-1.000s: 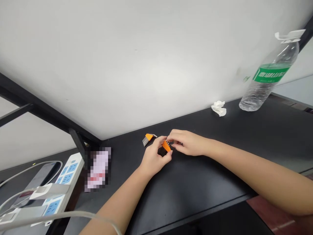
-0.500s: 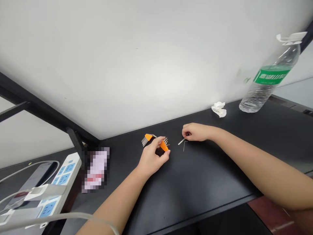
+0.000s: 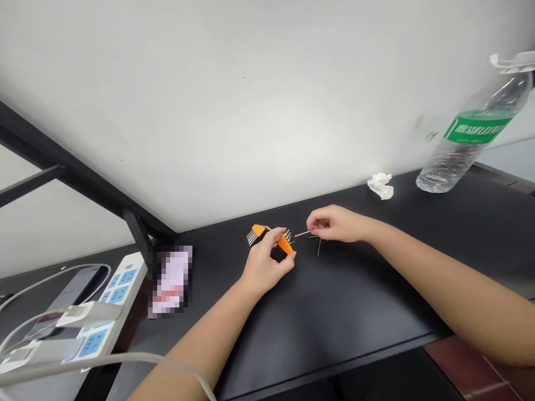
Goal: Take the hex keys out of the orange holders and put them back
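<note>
My left hand (image 3: 267, 264) is closed on an orange hex key holder (image 3: 286, 244), with thumb and fingers at its near end. Several metal keys stick out of it, and a second orange end (image 3: 258, 229) with a row of keys shows beyond my fingers. Between the fingertips of my right hand (image 3: 328, 224) is a thin metal hex key (image 3: 303, 233), its tip pointing left at the holder with a small gap. Beneath that hand, another thin hex key (image 3: 319, 248) lies on the black tabletop (image 3: 355, 295), partly covered by the fingers.
A crumpled white tissue (image 3: 381, 186) lies near the wall. At the far right stands a large clear bottle (image 3: 460, 142) with a green label. On the left are a blurred pink packet (image 3: 172, 281), a power strip (image 3: 123, 289) with plugs, a phone (image 3: 77, 292) and a white cable (image 3: 137, 357).
My right hand has lifted the hex key off the table and turned it nearly level toward the holder. The left hand keeps its grip. The view has shifted slightly.
</note>
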`<state>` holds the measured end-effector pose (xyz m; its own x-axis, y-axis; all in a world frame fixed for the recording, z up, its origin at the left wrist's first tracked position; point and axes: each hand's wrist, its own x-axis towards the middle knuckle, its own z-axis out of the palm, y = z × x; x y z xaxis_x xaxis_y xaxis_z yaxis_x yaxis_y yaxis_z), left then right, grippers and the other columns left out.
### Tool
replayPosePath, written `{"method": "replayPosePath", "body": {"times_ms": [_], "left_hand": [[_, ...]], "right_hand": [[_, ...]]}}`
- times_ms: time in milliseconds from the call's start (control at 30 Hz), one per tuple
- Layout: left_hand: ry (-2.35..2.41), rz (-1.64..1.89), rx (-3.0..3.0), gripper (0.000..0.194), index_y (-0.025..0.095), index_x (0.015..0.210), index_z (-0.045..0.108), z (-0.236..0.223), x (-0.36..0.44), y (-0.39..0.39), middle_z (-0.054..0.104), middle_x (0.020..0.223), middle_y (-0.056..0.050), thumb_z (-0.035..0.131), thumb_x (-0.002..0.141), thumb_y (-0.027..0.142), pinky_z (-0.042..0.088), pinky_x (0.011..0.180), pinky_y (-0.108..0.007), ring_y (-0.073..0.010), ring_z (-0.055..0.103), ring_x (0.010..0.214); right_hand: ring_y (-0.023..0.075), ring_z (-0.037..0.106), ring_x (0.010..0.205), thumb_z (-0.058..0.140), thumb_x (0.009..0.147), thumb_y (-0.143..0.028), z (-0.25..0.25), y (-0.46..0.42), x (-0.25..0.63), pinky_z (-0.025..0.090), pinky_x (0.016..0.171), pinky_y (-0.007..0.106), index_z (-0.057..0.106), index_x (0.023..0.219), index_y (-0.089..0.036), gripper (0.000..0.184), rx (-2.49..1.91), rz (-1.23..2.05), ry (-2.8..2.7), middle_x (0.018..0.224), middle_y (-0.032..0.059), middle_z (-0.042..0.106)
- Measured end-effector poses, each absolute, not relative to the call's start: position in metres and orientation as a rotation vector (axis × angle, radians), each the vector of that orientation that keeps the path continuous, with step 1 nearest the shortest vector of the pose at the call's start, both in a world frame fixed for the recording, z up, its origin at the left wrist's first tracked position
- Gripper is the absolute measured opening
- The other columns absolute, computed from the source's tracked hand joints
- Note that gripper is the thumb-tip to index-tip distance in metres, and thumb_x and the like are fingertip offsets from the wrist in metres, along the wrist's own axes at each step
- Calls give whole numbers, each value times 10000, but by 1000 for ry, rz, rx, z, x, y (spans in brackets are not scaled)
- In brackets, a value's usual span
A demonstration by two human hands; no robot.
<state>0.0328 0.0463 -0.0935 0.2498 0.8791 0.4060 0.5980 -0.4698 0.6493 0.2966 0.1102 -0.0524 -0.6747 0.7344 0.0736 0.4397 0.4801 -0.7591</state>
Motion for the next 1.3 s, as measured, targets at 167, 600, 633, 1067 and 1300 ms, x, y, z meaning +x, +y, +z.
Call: {"method": "replayPosePath", "body": {"times_ms": [167, 600, 633, 1067, 1300], "left_hand": [[1386, 1071, 2179, 533, 246, 1290, 565, -92, 35, 45, 747, 1054, -31, 747, 793, 310, 621, 907, -362, -192, 745, 930], [1408, 1072, 2186, 523, 256, 1278, 574, -92, 33, 45, 747, 1083, -28, 748, 788, 312, 611, 897, -344, -198, 743, 957], [1404, 1066, 2188, 526, 257, 1283, 572, -92, 33, 45, 746, 1090, -27, 746, 790, 314, 609, 904, -344, -199, 742, 967], [1425, 960, 2337, 556, 250, 1324, 553, -93, 31, 44, 758, 1098, -29, 732, 802, 317, 613, 829, -315, -198, 754, 898], [1395, 959, 2374, 550, 252, 1315, 542, -93, 34, 43, 765, 1078, -21, 726, 799, 292, 620, 835, -318, -194, 759, 898]], "right_hand": [[143, 613, 738, 549, 911, -167, -47, 94, 282, 485, 696, 272, 715, 950, -193, 172, -728, 868, -2344, 950, 44, 672], [147, 628, 779, 541, 928, -101, -46, 90, 280, 483, 718, 268, 731, 952, -205, 218, -678, 759, -2380, 935, 34, 691], [148, 629, 782, 541, 929, -97, -46, 90, 280, 483, 720, 269, 732, 953, -203, 221, -677, 746, -2386, 937, 35, 691], [173, 639, 837, 484, 993, -125, -45, 84, 278, 497, 752, 293, 731, 1069, -206, 271, -632, 456, -2489, 987, 66, 694], [161, 662, 784, 601, 942, -139, -54, 78, 261, 516, 745, 280, 749, 937, -189, 156, -726, 595, -2361, 884, 43, 711]]}}
